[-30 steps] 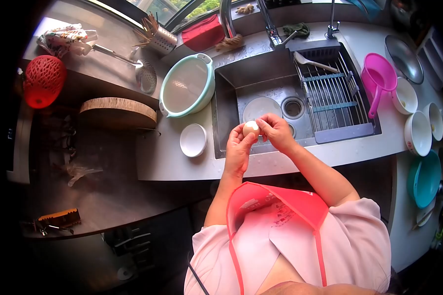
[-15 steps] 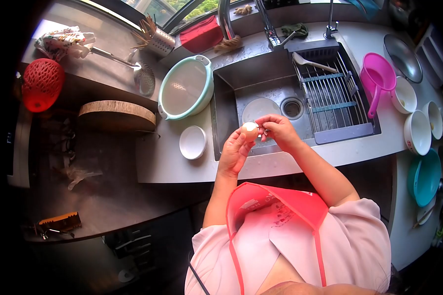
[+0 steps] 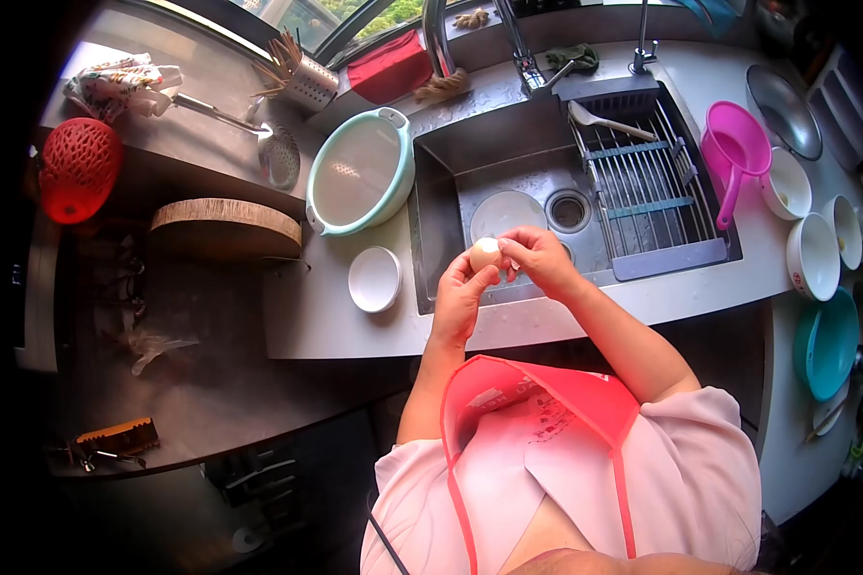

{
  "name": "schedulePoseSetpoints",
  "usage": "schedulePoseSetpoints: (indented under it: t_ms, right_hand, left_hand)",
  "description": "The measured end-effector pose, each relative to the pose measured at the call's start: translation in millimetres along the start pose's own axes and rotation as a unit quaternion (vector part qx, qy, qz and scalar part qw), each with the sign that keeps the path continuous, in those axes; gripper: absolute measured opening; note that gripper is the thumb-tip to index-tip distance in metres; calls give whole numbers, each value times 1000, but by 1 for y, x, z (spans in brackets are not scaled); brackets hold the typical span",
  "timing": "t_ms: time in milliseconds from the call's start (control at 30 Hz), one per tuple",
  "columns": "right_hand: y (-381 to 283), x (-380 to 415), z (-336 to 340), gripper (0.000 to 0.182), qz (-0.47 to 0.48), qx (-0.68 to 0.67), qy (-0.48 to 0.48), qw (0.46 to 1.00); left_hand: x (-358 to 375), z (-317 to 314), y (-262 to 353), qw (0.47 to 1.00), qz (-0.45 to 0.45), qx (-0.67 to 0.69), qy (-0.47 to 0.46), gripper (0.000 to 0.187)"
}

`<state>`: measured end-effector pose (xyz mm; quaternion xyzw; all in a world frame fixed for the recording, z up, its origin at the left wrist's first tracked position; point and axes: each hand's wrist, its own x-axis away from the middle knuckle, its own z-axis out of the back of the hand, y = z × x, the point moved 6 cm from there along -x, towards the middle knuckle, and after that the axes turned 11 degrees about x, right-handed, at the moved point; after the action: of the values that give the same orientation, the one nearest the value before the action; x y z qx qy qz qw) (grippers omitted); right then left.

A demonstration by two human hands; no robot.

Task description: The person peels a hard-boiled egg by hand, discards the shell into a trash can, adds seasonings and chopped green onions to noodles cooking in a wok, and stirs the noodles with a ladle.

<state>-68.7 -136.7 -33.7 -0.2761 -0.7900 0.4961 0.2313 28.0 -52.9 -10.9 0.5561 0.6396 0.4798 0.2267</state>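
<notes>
A light brown egg (image 3: 485,251) with a white patch where its shell is gone is held over the front edge of the steel sink (image 3: 520,163). The fingers of my left hand (image 3: 463,287) are wrapped round it from the left. My right hand (image 3: 539,259) has its fingers pinched against the egg's right side; whether a bit of shell is between them is too small to tell. Behind the hands, a pale round plate (image 3: 504,217) lies on the sink bottom beside the drain. A small white bowl (image 3: 375,279) stands on the counter to the left.
A pale green basin (image 3: 361,172) stands left of the sink. The drying rack (image 3: 642,182) spans the sink's right part. Further right are a pink ladle (image 3: 736,142), white bowls (image 3: 813,257) and a teal basin (image 3: 827,343). A round chopping board (image 3: 226,228) lies at the left.
My right hand's fingers have moved slightly left, closer onto the egg. My left hand has shifted a little round it, and the egg is turned slightly.
</notes>
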Motion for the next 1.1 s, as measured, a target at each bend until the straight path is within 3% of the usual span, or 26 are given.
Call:
schedulePoseSetpoints:
  t_ms: [67,200,267,367,700,1100]
  right_hand:
    - [-1,-1,0,18,1,57,33,998]
    - [3,-2,-1,18,5,36,50,998]
    - [5,-1,-1,17,-47,-38,31,998]
    - [14,-3,2,17,-51,-106,17,993]
    - [0,4,-3,22,-63,-139,-40,988]
    - [2,4,4,22,-11,-16,-16,1000]
  left_hand:
    - [-1,5,-2,1000,1,14,5,38]
    - [2,-2,3,1000,3,17,-6,39]
    - [3,-4,5,998,16,51,-31,40]
    - [6,-5,6,994,57,80,-56,41]
    - [7,-4,10,989,88,68,-97,45]
    - [0,-2,0,983,100,124,-95,46]
